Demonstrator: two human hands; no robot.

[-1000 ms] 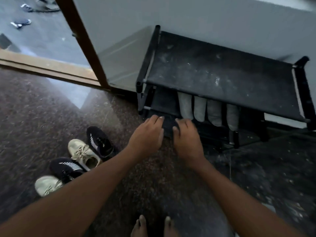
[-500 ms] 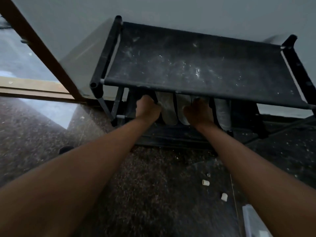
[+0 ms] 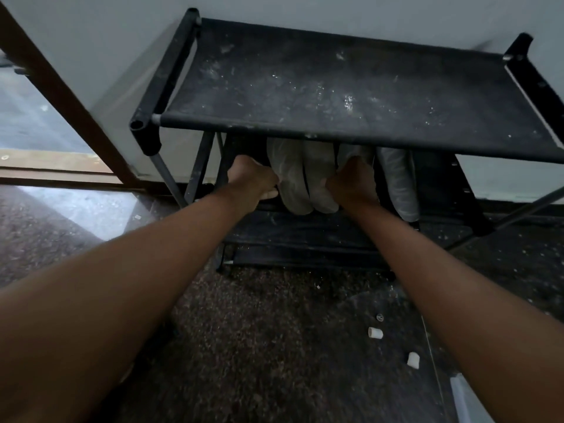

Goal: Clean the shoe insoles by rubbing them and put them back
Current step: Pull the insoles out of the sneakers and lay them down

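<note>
Both hands are under the shoe rack's (image 3: 335, 87) top shelf. Left hand (image 3: 253, 181): fingers curled, thumb below, pinching the left edge of the outermost of four pale insoles (image 3: 288, 178) standing in a row. Right hand (image 3: 354, 184): fingers curled tight on the row's middle; can't tell which insole. Shelf front edge sits just above the knuckles, so little headroom. Lower shelf (image 3: 305, 233) is just below the fingers. Floor (image 3: 259, 331) is open back toward the wrists; small white bits (image 3: 375, 332) near the right forearm.
</note>
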